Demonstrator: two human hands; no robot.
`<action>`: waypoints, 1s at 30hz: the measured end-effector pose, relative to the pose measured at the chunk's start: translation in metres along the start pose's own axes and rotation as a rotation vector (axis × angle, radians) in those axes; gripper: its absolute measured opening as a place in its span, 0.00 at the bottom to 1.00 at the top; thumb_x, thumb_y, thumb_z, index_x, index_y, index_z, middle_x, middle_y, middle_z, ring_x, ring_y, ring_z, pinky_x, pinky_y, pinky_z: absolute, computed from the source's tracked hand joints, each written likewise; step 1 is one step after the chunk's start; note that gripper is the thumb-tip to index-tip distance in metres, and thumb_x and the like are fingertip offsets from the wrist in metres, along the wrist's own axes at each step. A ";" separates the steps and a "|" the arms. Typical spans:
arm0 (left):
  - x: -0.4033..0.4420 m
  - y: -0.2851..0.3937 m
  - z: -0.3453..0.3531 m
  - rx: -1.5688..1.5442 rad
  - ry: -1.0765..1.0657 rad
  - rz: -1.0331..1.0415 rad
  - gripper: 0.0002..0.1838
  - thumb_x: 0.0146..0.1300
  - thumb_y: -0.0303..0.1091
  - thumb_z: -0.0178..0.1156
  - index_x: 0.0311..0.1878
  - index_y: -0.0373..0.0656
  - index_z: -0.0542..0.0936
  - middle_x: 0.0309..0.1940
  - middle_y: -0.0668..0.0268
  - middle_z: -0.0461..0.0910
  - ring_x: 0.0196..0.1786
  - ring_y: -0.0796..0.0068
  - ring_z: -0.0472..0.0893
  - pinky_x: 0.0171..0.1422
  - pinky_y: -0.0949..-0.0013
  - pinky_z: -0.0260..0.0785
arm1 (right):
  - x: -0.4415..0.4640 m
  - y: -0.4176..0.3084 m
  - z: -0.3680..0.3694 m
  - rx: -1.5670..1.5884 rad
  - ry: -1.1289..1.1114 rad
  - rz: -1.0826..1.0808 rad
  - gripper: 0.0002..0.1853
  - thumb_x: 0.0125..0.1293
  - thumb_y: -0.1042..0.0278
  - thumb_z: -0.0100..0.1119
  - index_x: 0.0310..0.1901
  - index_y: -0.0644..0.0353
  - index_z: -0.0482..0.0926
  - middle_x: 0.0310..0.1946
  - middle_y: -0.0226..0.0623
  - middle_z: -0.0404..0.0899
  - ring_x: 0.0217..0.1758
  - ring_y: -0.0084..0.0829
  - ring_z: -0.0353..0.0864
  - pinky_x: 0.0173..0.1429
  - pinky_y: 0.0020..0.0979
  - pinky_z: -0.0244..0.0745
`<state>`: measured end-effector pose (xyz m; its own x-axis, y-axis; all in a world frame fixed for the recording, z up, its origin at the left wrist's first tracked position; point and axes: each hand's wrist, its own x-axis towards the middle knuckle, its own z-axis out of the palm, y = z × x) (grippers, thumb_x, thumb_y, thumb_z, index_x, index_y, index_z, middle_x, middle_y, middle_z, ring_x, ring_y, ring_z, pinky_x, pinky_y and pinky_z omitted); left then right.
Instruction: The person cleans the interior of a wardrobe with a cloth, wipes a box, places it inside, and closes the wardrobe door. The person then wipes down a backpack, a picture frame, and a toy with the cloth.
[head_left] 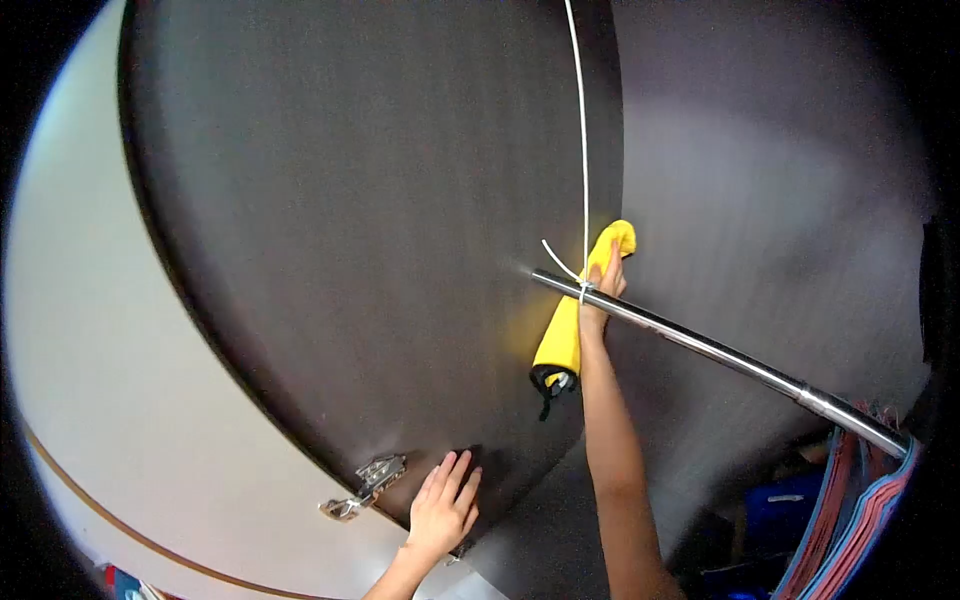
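A yellow rolled item (562, 335) with a black-trimmed lower end is in my right hand (606, 290), whose fingers wrap round it against the dark panel (380, 200). Just in front of that hand crosses a metal rod (720, 352), with a white cord (581, 130) tied round it near its left end. My left hand (445, 508) lies with its fingers apart on the dark panel at the lower middle and holds nothing. Close to its left is a metal hinge (378, 478) at the panel's edge.
A white door or panel (120, 330) curves along the left side. Pink and blue striped fabric (855, 520) hangs from the rod's right end. Behind it, at the lower right, is a blue object (785, 515).
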<state>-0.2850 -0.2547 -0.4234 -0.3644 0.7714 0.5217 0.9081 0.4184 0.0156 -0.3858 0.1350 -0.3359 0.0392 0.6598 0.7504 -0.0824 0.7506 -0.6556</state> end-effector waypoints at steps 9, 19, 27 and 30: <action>-0.010 -0.012 0.048 0.308 0.038 0.030 0.25 0.56 0.41 0.62 0.59 0.50 0.78 0.70 0.64 0.67 0.74 0.66 0.63 0.72 0.62 0.55 | -0.155 0.182 -0.016 -0.006 -0.083 0.507 0.30 0.71 0.65 0.48 0.73 0.56 0.58 0.68 0.54 0.65 0.66 0.53 0.64 0.71 0.47 0.54; -0.036 -0.001 0.023 0.083 -0.073 -0.005 0.26 0.54 0.38 0.63 0.58 0.45 0.78 0.67 0.59 0.69 0.74 0.58 0.62 0.75 0.54 0.54 | -0.263 0.180 -0.036 0.119 -0.019 0.954 0.31 0.68 0.69 0.47 0.73 0.58 0.57 0.69 0.53 0.63 0.70 0.49 0.61 0.74 0.46 0.51; -0.011 0.012 -0.015 -0.060 0.384 0.001 0.22 0.50 0.27 0.58 0.52 0.39 0.79 0.56 0.51 0.74 0.62 0.45 0.71 0.66 0.44 0.61 | -0.166 -0.142 -0.043 0.145 -0.095 0.274 0.40 0.69 0.52 0.53 0.75 0.60 0.49 0.76 0.52 0.49 0.75 0.54 0.49 0.76 0.53 0.41; -0.009 0.009 0.001 -0.105 0.535 0.035 0.23 0.49 0.29 0.61 0.53 0.41 0.78 0.51 0.57 0.76 0.58 0.54 0.75 0.65 0.47 0.63 | -0.191 -0.150 -0.056 0.207 -0.166 -0.033 0.39 0.70 0.47 0.48 0.74 0.64 0.52 0.73 0.58 0.51 0.73 0.58 0.51 0.74 0.54 0.43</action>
<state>-0.2743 -0.2571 -0.4291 -0.2025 0.4211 0.8841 0.9437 0.3251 0.0613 -0.3256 -0.1012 -0.3857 -0.1173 0.6075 0.7856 -0.2864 0.7368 -0.6125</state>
